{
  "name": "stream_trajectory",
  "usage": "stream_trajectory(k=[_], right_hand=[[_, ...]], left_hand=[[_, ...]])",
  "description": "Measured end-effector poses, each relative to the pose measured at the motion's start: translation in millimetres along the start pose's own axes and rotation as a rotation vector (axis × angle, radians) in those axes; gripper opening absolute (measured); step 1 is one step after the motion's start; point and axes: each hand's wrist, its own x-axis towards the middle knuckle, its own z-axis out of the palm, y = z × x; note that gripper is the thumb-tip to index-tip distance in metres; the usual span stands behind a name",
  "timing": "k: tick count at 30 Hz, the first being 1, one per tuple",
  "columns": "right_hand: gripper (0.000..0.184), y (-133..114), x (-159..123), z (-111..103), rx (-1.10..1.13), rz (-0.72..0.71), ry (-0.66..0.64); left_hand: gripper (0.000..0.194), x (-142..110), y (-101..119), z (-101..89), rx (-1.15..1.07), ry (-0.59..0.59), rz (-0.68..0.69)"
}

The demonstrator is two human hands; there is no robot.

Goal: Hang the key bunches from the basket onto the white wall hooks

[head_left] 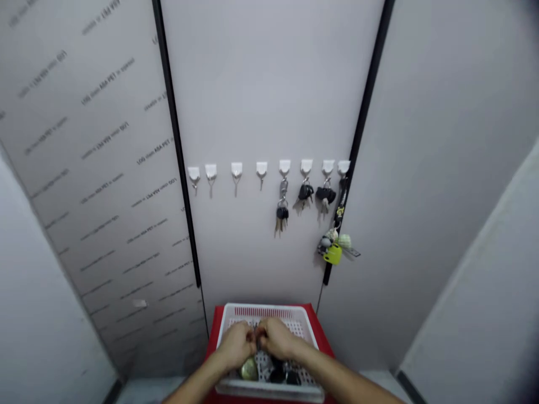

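Observation:
My left hand (236,343) and my right hand (275,338) meet over a white plastic basket (269,307) at the bottom of the head view. The fingers of both are closed, fingertips almost touching. Something small and dark shows between them, but its kind is hidden by the fingers. Below my left hand a rounded, gold-green object (249,370) lies in the basket. Beneath my right wrist are black objects (277,375) that look like key heads, partly covered by the forearm.
A red surface (320,339) bears the basket. On the white wall ahead runs a row of several white hooks (261,168). Key bunches (282,213) hang from hooks on the right, and a lime-green charm (333,253) dangles at the far right. Side panels flank both sides.

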Motion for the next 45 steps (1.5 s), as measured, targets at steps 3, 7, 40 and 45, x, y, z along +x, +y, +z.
stream_trajectory(k=[3,7,40,45], right_hand=[[0.029,1,1,-7,0.136,-0.039,0.047],[0.022,-9,-2,-32,0.269,-0.073,0.046],[0.030,-59,12,-184,-0.074,-0.185,0.875],[0.024,-10,-43,-79,-0.179,-0.179,-0.064]], left_hand=[[0.017,2,9,-15.9,-0.127,0.082,0.070],[0.012,-3,24,-44.1,-0.188,0.181,0.177],[0.027,48,65,-124.2,-0.574,0.590,0.212],[0.022,11,21,-28.6,-0.375,0.075,0.176]])
